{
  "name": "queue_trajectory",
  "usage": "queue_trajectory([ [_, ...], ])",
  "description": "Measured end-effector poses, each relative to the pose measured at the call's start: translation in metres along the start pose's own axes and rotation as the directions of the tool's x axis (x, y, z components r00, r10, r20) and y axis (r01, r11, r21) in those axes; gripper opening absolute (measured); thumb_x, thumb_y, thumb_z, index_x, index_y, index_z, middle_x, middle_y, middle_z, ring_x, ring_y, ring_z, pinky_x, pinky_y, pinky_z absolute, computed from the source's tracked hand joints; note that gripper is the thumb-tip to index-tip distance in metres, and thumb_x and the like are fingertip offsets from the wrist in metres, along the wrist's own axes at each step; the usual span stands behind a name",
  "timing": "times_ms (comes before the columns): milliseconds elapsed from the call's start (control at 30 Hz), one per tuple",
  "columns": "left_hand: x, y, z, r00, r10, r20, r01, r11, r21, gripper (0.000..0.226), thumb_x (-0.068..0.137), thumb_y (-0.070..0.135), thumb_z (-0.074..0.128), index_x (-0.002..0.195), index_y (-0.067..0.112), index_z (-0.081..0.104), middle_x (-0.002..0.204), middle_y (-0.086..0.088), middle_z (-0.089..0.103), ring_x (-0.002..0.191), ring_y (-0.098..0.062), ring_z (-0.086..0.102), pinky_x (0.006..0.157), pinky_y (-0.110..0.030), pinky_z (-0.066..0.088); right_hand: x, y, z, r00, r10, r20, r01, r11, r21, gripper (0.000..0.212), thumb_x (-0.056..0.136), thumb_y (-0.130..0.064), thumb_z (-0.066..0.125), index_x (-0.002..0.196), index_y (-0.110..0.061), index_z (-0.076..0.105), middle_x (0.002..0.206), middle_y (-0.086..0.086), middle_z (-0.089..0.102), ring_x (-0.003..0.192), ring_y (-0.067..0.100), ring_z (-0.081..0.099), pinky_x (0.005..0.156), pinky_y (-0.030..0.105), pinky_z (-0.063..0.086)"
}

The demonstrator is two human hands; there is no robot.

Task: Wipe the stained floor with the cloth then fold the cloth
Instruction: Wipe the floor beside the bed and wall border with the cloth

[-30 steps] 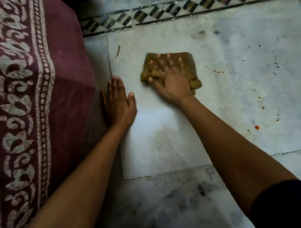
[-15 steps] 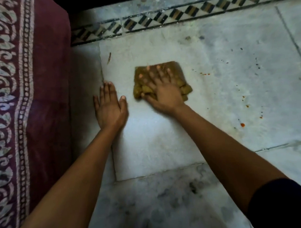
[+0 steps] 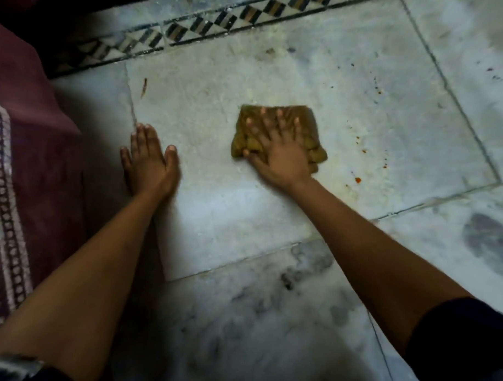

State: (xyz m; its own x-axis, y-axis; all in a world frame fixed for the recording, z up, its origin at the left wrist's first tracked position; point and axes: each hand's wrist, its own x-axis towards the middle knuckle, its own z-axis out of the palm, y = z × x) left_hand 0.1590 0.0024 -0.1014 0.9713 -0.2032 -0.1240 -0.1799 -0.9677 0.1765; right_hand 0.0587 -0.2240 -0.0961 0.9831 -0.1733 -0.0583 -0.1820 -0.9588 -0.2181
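From the head camera, looking down, the pale marble floor (image 3: pixel 217 214) fills most of the frame, its slabs divided by thin dark joints. Just right of centre lies the cloth (image 3: pixel 304 117), a mustard-brown rag bunched into a rough square, flat on the slab. The right hand (image 3: pixel 280 155) presses down on it with the palm, fingers (image 3: pixel 266 124) spread apart and stretched toward the top of the frame; it is laid flat over the cloth rather than closed around it, and the cloth's lower right corner bulges out beside the wrist. The left hand (image 3: pixel 148 162) sits at centre left, well apart from the cloth, palm down on the floor with the fingers held together and the thumb a little out, gripping nothing. To the right of the cloth, small orange-red spots (image 3: pixel 357 179) are scattered over the slab, the brightest near the middle right. A short reddish streak (image 3: pixel 143 87) shows in the upper left of the same slab. A black-and-white patterned border strip (image 3: pixel 210 23) runs across the top. A maroon fabric with a white printed band (image 3: pixel 29 158) occupies the left edge. Dark sleeves show at both lower corners.
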Motion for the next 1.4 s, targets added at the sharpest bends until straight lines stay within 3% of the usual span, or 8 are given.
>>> queue_trajectory([
  [167, 0.003, 0.009, -0.03, 0.968, -0.039, 0.247, 0.015, 0.995, 0.097, 0.067, 0.098, 0.048, 0.018, 0.15, 0.011, -0.001, 0.158, -0.006, -0.007, 0.145, -0.019, -0.005, 0.116, -0.044, -0.006, -0.083, 0.012, 0.006, 0.998, 0.038, -0.043, -0.037, 0.999, 0.021, 0.068, 0.086, -0.061, 0.022, 0.146, -0.031, 0.022, 0.156, 0.007, 0.018, 0.143, 0.032, 0.013, 0.113, 0.045, -0.005],
  [367, -0.034, 0.06, -0.046, 0.902, 0.188, 0.389, -0.271, 0.947, 0.17, 0.071, 0.096, 0.055, 0.017, 0.15, 0.013, 0.002, 0.158, -0.004, -0.004, 0.145, -0.017, -0.003, 0.116, -0.04, -0.006, -0.074, 0.033, -0.016, 0.968, 0.247, 0.036, -0.248, 0.969, 0.013, 0.068, 0.09, -0.061, 0.019, 0.149, -0.031, 0.005, 0.158, 0.005, -0.002, 0.145, 0.028, -0.007, 0.112, 0.048, -0.012],
  [467, -0.056, 0.07, -0.049, 0.857, 0.252, 0.449, -0.386, 0.891, 0.239, 0.072, 0.095, 0.056, 0.02, 0.15, 0.013, 0.003, 0.159, -0.004, -0.002, 0.145, -0.016, -0.002, 0.115, -0.037, -0.005, -0.09, 0.02, -0.017, 0.988, 0.098, 0.124, -0.101, 0.995, 0.025, 0.065, 0.095, -0.054, 0.031, 0.149, -0.031, 0.003, 0.158, 0.005, -0.007, 0.145, 0.026, -0.01, 0.112, 0.047, -0.014],
  [567, -0.061, 0.071, -0.05, 0.829, 0.29, 0.478, -0.433, 0.874, 0.221, 0.071, 0.096, 0.055, 0.021, 0.15, 0.012, 0.002, 0.158, -0.005, -0.002, 0.145, -0.017, -0.002, 0.116, -0.037, -0.004, -0.116, 0.02, -0.014, 0.988, -0.012, 0.152, 0.012, 1.0, -0.001, 0.071, 0.086, -0.065, 0.018, 0.148, -0.034, 0.002, 0.158, 0.004, -0.008, 0.145, 0.025, -0.01, 0.11, 0.042, -0.016],
  [733, -0.043, 0.089, -0.017, 0.855, 0.379, 0.354, -0.426, 0.903, 0.063, 0.065, 0.098, 0.047, 0.024, 0.15, 0.014, 0.002, 0.158, -0.006, -0.002, 0.146, -0.02, -0.002, 0.116, -0.038, -0.002, -0.12, 0.024, -0.018, 0.984, 0.036, 0.173, -0.037, 0.999, 0.004, 0.099, 0.062, -0.086, -0.005, 0.147, -0.037, -0.003, 0.152, -0.003, -0.021, 0.143, 0.022, -0.016, 0.111, 0.047, -0.017],
  [1000, -0.044, 0.093, 0.016, 0.917, 0.379, 0.12, -0.383, 0.924, 0.008, 0.067, 0.091, 0.046, 0.014, 0.15, 0.014, 0.005, 0.158, -0.007, 0.002, 0.146, -0.021, 0.0, 0.115, -0.041, -0.006, -0.1, 0.011, -0.011, 0.997, 0.054, 0.064, -0.055, 0.998, 0.019, 0.078, 0.083, -0.066, 0.016, 0.148, -0.023, 0.015, 0.157, 0.003, 0.009, 0.145, 0.022, 0.004, 0.113, 0.042, -0.012],
  [1200, -0.045, 0.093, 0.018, 0.917, 0.377, 0.127, -0.382, 0.924, 0.013, 0.067, 0.092, 0.047, 0.012, 0.15, 0.014, 0.002, 0.158, -0.006, -0.001, 0.146, -0.02, -0.002, 0.115, -0.041, -0.008, -0.12, 0.037, -0.009, 0.941, 0.336, -0.031, -0.335, 0.942, 0.027, 0.071, 0.087, -0.062, 0.024, 0.147, -0.025, 0.017, 0.155, 0.005, 0.019, 0.143, 0.026, 0.016, 0.113, 0.046, 0.0],
  [1400, -0.046, 0.094, 0.021, 0.925, 0.372, 0.08, -0.376, 0.926, 0.039, 0.067, 0.092, 0.046, 0.014, 0.15, 0.012, 0.011, 0.158, -0.009, 0.008, 0.145, -0.022, 0.006, 0.115, -0.039, -0.006, -0.085, 0.068, -0.022, 0.85, 0.527, 0.019, -0.527, 0.85, 0.006, 0.087, 0.074, -0.074, 0.001, 0.149, -0.03, 0.001, 0.158, 0.001, -0.008, 0.145, 0.022, -0.009, 0.111, 0.047, -0.015],
])
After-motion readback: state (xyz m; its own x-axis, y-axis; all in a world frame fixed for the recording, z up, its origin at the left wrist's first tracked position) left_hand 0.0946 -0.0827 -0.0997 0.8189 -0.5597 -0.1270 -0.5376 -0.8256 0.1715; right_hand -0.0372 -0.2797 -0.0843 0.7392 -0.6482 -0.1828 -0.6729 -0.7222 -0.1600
